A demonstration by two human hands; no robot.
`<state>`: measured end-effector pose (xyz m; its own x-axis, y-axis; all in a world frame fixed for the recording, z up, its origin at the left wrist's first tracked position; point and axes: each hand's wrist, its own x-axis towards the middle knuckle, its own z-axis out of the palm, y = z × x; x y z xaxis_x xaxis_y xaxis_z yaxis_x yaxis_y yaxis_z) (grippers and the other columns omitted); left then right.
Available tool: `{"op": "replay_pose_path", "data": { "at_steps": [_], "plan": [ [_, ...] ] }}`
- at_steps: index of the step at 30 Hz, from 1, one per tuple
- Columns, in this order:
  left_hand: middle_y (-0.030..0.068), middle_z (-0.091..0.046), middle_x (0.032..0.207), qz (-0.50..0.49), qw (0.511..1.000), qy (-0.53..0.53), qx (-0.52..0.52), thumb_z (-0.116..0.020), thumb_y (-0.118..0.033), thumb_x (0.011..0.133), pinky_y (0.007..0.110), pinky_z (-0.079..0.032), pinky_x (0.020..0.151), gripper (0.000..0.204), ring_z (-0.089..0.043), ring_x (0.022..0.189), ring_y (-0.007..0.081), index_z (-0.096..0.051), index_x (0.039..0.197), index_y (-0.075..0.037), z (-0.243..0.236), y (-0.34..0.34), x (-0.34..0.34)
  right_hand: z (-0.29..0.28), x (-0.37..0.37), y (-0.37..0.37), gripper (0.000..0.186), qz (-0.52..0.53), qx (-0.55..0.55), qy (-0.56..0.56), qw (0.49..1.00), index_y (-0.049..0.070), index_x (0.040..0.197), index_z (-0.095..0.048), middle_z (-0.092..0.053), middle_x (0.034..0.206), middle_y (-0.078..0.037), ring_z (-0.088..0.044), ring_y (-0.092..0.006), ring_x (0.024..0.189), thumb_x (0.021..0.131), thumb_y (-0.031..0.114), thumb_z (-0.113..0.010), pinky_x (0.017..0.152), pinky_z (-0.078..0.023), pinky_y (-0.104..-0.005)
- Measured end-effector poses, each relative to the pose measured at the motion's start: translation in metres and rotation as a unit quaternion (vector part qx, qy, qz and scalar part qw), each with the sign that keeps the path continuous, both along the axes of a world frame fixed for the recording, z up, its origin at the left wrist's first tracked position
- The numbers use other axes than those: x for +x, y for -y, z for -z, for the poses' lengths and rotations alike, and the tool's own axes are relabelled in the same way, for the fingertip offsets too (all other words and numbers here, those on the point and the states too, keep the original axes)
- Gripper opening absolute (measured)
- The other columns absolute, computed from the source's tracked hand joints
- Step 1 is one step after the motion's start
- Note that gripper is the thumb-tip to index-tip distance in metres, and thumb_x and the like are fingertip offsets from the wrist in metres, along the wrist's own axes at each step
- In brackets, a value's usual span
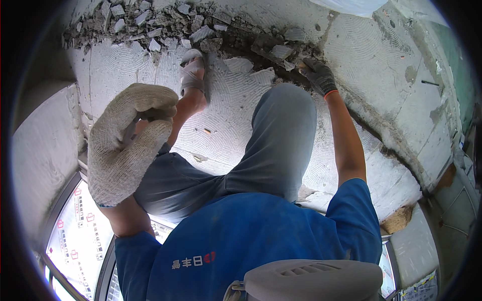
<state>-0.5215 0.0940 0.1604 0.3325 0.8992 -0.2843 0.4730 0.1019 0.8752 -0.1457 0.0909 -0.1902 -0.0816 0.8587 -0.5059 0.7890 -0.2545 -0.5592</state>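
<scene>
My left hand (131, 138), in a cream knitted glove, is raised above my left knee. Its fingers curl loosely toward the thumb, with a gap between them and nothing visible inside. Down at the broken floor channel (261, 50), my right hand (320, 76) wears a dark grey glove with an orange cuff. Those fingers bend closed at the edge of the rubble, beside a small brownish bit; what they grip is hidden. Grey broken slab pieces (238, 64) lie just left of that hand, around the channel.
A long heap of rubble (150, 25) runs across the far left. My sandalled foot (193, 72) stands close to it. A narrow groove (371, 131) cuts the concrete floor at right. A window with printed film (80, 236) is at lower left; a respirator (311, 281) shows at the bottom.
</scene>
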Motion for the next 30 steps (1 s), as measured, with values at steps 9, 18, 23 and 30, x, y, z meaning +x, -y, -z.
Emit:
{"op": "replay_pose_path", "data": {
  "at_steps": [9, 18, 23, 30],
  "plan": [
    [0.0075, -0.058, 0.101, 0.057, 0.998, 0.006, -0.007, -0.058, -0.003, 0.084, 0.028, -0.047, 0.081, 0.023, -0.057, 0.089, 0.0146, -0.057, 0.106, 0.002, -0.014, -0.018, 0.017, -0.117, 0.046, 0.006, 0.045, 0.003, 0.045, 0.006, 0.999, 0.006, 0.118, -0.058, -0.062, 0.112, -0.015, -0.059, -0.0284, 0.104, 0.082, 0.033, -0.064, 0.09, -0.045, -0.0339],
    [0.0125, -0.063, 0.095, 0.083, 0.995, -0.018, 0.044, -0.061, -0.013, 0.082, 0.031, -0.048, 0.081, 0.023, -0.062, 0.089, 0.0231, -0.061, 0.102, -0.003, -0.006, -0.044, 0.013, -0.312, 0.092, -0.024, 0.04, 0.15, 0.05, -0.145, 0.977, -0.003, 0.116, -0.058, -0.066, 0.099, -0.004, -0.057, -0.0089, 0.085, 0.08, 0.013, -0.068, 0.079, -0.048, -0.024],
    [0.0126, -0.062, 0.095, 0.091, 0.99, -0.017, 0.103, -0.06, -0.015, 0.082, 0.033, -0.048, 0.08, 0.023, -0.061, 0.09, 0.0262, -0.06, 0.102, -0.002, -0.014, -0.062, 0.008, -0.441, 0.138, -0.057, 0.031, 0.129, 0.118, -0.136, 0.975, -0.001, 0.108, -0.062, -0.065, 0.087, -0.004, -0.054, -0.0098, 0.072, 0.083, 0.016, -0.064, 0.066, -0.044, -0.0229],
    [0.0149, -0.06, 0.096, 0.097, 0.984, -0.035, 0.146, -0.06, -0.017, 0.082, 0.035, -0.048, 0.079, 0.027, -0.061, 0.09, 0.0297, -0.058, 0.104, -0.002, -0.024, -0.075, -0.001, -0.572, 0.153, -0.143, 0.028, 0.147, 0.166, 0.003, 0.975, 0.005, 0.092, -0.064, -0.06, 0.078, 0.001, -0.05, -0.0077, 0.065, 0.089, 0.032, -0.058, 0.06, -0.041, -0.0208]
  ]
}}
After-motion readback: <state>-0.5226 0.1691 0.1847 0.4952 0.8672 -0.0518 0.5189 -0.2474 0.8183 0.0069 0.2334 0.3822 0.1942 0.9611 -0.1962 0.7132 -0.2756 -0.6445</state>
